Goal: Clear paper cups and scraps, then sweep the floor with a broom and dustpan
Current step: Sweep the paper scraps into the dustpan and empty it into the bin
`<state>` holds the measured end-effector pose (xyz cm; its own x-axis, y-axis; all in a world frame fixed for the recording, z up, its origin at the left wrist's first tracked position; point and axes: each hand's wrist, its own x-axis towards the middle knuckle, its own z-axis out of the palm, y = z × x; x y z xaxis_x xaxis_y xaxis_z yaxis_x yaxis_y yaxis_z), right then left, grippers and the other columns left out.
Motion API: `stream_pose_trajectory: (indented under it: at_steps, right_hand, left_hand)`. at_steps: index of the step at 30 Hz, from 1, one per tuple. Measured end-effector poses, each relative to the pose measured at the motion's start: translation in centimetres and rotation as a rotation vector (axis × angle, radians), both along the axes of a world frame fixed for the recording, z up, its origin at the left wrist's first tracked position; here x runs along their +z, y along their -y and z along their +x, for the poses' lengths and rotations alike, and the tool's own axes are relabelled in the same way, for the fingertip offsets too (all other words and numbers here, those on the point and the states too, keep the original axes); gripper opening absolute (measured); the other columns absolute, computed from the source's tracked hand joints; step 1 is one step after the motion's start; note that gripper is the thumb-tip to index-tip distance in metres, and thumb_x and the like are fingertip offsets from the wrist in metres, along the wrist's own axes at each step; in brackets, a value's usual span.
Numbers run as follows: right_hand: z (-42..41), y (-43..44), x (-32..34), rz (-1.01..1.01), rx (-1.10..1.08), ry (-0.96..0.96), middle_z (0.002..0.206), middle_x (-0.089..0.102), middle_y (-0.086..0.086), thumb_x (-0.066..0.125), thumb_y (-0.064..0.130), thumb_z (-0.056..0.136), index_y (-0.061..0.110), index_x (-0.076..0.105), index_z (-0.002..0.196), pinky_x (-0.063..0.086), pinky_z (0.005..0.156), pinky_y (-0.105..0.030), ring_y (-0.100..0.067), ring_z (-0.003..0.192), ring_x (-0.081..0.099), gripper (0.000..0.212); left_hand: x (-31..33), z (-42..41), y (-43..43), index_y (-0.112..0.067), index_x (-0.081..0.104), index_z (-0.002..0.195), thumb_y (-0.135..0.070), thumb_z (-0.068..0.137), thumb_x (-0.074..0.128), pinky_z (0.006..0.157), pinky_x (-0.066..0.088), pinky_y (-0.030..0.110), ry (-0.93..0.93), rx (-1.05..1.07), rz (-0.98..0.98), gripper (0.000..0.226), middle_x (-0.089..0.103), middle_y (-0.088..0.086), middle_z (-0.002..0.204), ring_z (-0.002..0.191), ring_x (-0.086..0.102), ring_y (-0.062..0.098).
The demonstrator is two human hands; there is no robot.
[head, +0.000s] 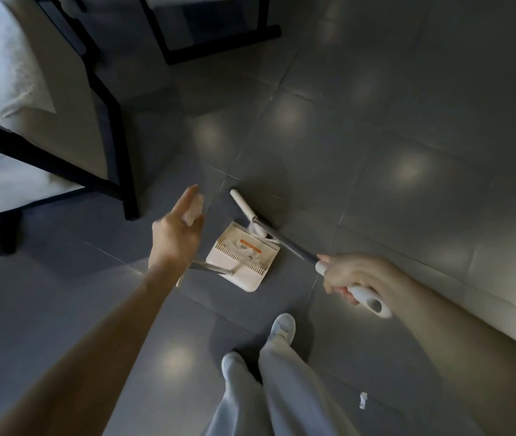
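Straight ahead at twelve o'clock, the dustpan [244,269] holds scraps [252,253], broom head [244,206] at its one o'clock edge. My right hand [349,275] grips the broom [294,248]; my left hand [176,234] hovers spread, off the pan handle [211,267]. Unsteadied, the pan may skid and spill.

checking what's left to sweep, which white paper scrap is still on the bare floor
The small white crumpled scrap lying alone on the grey tile floor, right of the person's trouser leg. The other white scraps sit inside the cream plastic dustpan.
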<state>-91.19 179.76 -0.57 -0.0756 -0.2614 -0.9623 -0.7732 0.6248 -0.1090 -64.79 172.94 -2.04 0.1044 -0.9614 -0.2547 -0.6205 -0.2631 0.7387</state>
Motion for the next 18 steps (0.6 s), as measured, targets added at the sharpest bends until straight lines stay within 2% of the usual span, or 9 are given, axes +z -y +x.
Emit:
stream_pose_trajectory:
  at_steps: [1,3,7,9,11,13,18]
  right_hand:
    - [0.0,-0.9,0.1,0.020,-0.072,0.034,0.073,0.058,-0.009,0.050,0.007,0.090,0.034,0.014,0.153,0.047,0.059,-0.027,-0.014,0.056,0.049,0.077]
    - [-0.1,-2.3,0.5,0.044,-0.177,0.088,0.061,0.049,-0.005,0.051,0.004,0.090,0.037,0.018,0.152,0.042,0.047,-0.023,-0.010,0.048,0.042,0.077]
    - [0.6,-3.9,2.6,0.053,-0.307,0.152,0.045,0.039,0.001,0.049,0.000,0.092,0.039,0.025,0.148,0.031,0.034,-0.014,-0.005,0.033,0.033,0.072]
    - [1.7,-4.5,3.7,0.029,-0.288,0.141,0.044,0.039,0.002,0.049,-0.001,0.092,0.041,0.025,0.148,0.030,0.034,-0.013,-0.004,0.030,0.033,0.074]
    - [2.9,-5.0,4.7,0.009,-0.253,0.126,0.045,0.039,0.001,0.050,-0.001,0.091,0.042,0.024,0.147,0.031,0.034,-0.013,-0.005,0.030,0.034,0.075]
    - [4.2,-5.3,5.4,-0.003,-0.228,0.124,0.046,0.040,0.000,0.050,-0.001,0.091,0.042,0.024,0.148,0.032,0.035,-0.013,-0.005,0.030,0.034,0.076]
    - [7.2,-4.7,6.6,-0.058,-0.065,0.120,0.054,0.042,-0.002,0.055,0.001,0.090,0.038,0.025,0.149,0.034,0.036,-0.014,-0.006,0.031,0.037,0.076]
  left_hand:
    - [0.0,0.0,-0.1,-0.040,0.046,0.139,-0.018,0.096,0.056,0.093,0.051,0.032,-0.010,-0.005,0.005,0.050,0.064,0.006,0.120,0.097,0.065,0.022]
    - [-0.1,0.3,-0.4,-0.040,0.047,0.139,-0.018,0.096,0.055,0.095,0.050,0.035,-0.025,0.003,0.005,0.049,0.065,0.008,0.119,0.100,0.065,0.026]
    - [-0.1,2.3,-2.2,-0.039,0.050,0.136,-0.019,0.095,0.056,0.091,0.044,0.024,-0.033,0.045,-0.018,0.047,0.066,0.006,0.118,0.106,0.063,0.024]
    - [0.0,3.6,-3.9,-0.040,0.050,0.136,-0.022,0.096,0.055,0.090,0.043,0.023,-0.034,0.088,-0.033,0.044,0.066,0.007,0.118,0.105,0.063,0.026]
    - [0.1,5.1,-5.9,-0.038,0.049,0.137,-0.021,0.096,0.054,0.094,0.051,0.036,-0.055,0.106,-0.053,0.045,0.064,0.010,0.122,0.104,0.064,0.031]
    - [0.4,6.8,-7.9,-0.037,0.049,0.137,-0.016,0.095,0.054,0.088,0.053,0.048,-0.068,0.114,-0.077,0.047,0.063,0.012,0.124,0.101,0.064,0.034]
    - [1.2,9.8,-11.1,-0.037,0.048,0.137,-0.009,0.094,0.053,0.085,0.053,0.048,-0.101,0.261,-0.121,0.052,0.064,-0.004,0.106,0.091,0.065,0.035]
